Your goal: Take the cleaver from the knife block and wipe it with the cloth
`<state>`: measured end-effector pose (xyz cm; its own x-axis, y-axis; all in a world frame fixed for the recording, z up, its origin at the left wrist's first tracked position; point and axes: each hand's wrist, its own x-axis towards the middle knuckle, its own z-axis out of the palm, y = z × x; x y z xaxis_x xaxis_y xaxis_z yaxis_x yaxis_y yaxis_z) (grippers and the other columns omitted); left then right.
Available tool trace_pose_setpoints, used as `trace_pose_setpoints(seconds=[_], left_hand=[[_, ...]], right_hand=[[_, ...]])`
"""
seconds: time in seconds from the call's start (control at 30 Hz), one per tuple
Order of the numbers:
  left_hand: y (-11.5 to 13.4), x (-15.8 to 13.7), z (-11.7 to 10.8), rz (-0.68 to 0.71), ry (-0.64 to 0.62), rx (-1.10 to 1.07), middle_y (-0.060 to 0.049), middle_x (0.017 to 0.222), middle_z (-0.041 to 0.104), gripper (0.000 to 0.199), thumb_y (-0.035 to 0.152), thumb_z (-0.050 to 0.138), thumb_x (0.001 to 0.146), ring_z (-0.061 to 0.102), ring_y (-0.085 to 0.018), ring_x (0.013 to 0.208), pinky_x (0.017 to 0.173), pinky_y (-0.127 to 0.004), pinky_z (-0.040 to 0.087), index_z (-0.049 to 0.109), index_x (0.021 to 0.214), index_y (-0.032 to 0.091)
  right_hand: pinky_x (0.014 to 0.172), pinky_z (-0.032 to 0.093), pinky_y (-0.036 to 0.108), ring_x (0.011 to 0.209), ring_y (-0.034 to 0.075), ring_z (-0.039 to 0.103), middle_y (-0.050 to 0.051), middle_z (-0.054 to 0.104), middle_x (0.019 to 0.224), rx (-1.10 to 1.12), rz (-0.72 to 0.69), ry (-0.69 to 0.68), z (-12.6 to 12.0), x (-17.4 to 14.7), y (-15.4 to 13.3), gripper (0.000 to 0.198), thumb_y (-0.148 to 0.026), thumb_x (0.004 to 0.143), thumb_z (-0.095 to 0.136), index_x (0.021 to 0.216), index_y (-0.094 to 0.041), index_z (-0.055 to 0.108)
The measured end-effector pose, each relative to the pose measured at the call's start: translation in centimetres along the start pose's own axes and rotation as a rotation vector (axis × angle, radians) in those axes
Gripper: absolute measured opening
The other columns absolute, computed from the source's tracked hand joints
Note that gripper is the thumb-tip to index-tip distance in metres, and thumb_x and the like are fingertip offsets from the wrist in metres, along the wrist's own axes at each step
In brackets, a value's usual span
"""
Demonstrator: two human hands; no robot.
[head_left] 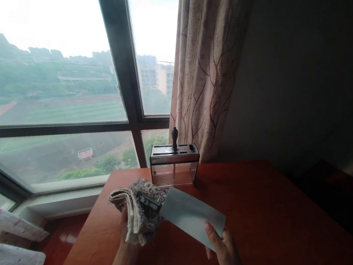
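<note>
My left hand (124,223) is closed under a folded grey, shaggy cloth (145,226), which hides most of its fingers. My right hand (224,246) pinches the far end of a cleaver's wide grey blade, thumb on top. The cleaver (192,216) lies tilted across the space between both hands, its dark handle resting against the cloth. Just beyond the cloth stands a clear-sided knife block (174,171) with a slotted metal top. A black-handled rod, apparently a sharpening steel (174,138), sticks up from it.
The reddish-brown wooden table (265,210) reaches toward the right. Behind it are a patterned curtain (204,73) and a dark wall. Large windows with dark frames (118,53) fill the left side; a white spotted curtain (3,237) hangs at lower left.
</note>
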<state>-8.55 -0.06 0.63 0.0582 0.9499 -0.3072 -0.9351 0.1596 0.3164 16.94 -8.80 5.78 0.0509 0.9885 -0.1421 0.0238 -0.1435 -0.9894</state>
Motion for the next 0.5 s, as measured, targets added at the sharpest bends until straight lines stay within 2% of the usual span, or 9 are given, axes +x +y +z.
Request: trace_pose_setpoints(seconds=[0.1, 0.17, 0.27, 0.4, 0.5], left_hand=[[-0.2, 0.5, -0.6, 0.036, -0.078, -0.043, -0.004, 0.096, 0.076, 0.034, 0.033, 0.043, 0.091, 0.069, -0.024, 0.095, 0.094, -0.041, 0.048, 0.065, 0.116, 0.026], [-0.5, 0.9, -1.1, 0.021, -0.086, -0.059, -0.006, 0.097, 0.076, 0.033, 0.030, 0.044, 0.092, 0.070, -0.023, 0.093, 0.094, -0.041, 0.048, 0.065, 0.117, 0.025], [-0.9, 1.2, -1.2, 0.037, -0.035, -0.057, -0.008, 0.096, 0.076, 0.032, 0.028, 0.045, 0.091, 0.071, -0.024, 0.090, 0.095, -0.041, 0.048, 0.067, 0.114, 0.021], [-1.4, 1.0, -0.6, 0.099, 0.030, -0.028, -0.007, 0.095, 0.076, 0.030, 0.026, 0.048, 0.090, 0.071, -0.023, 0.088, 0.095, -0.039, 0.048, 0.067, 0.113, 0.021], [-1.7, 0.7, 0.0, 0.085, 0.084, -0.007, -0.007, 0.094, 0.077, 0.032, 0.025, 0.048, 0.091, 0.071, -0.024, 0.088, 0.096, -0.039, 0.048, 0.064, 0.118, 0.020]], right_hand=[[0.048, 0.036, 0.025, 0.043, 0.013, 0.046, -0.002, 0.045, 0.043, -0.038, -0.019, -0.013, 0.3, 0.0, 0.4, 0.053, -0.066, 0.080, 0.048, 0.052, -0.021, 0.047], [0.049, 0.038, 0.026, 0.045, 0.013, 0.048, -0.001, 0.047, 0.045, -0.076, -0.037, -0.042, 0.5, -0.1, 0.8, 0.052, -0.065, 0.081, 0.048, 0.054, -0.020, 0.049], [0.053, 0.042, 0.026, 0.050, 0.015, 0.052, 0.000, 0.050, 0.049, -0.124, -0.063, -0.079, 0.8, -0.2, 1.3, 0.050, -0.062, 0.083, 0.048, 0.056, -0.020, 0.051], [0.056, 0.044, 0.027, 0.051, 0.016, 0.054, -0.001, 0.052, 0.051, -0.150, -0.085, 0.025, 1.3, -0.3, 1.8, 0.046, -0.063, 0.082, 0.050, 0.069, -0.019, 0.057], [0.055, 0.044, 0.027, 0.048, 0.014, 0.053, -0.002, 0.050, 0.048, -0.194, -0.120, 0.041, 1.8, -0.2, 1.8, 0.048, -0.063, 0.082, 0.048, 0.067, -0.019, 0.059]])
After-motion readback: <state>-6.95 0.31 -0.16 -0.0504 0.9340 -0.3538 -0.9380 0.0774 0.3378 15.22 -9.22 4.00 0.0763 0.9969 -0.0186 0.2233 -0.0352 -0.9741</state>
